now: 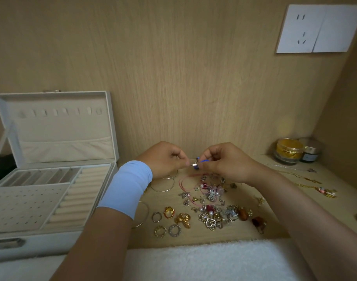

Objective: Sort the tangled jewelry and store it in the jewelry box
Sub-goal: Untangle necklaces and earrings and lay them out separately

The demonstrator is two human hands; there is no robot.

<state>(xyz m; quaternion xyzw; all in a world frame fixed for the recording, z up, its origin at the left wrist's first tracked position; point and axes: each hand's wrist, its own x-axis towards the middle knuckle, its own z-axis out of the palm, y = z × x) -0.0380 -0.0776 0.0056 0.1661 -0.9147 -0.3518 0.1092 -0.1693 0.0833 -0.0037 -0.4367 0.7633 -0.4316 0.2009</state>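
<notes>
**Matt wood and cloth, bright metal**

Matt, light wood grain is seen on the desk and the back panel. The jewelry box at the left edge is covered in smooth off-white material and lined with matt cream cloth; a polished metal clasp is set in its front. Shiny silver metal is shown by the bangles, gold and silver metal by the rings, glossy blue with bright metal by the small piece. A fluffy white towel is laid along the near edge. Glossy jars are stood in the far right corner.
</notes>
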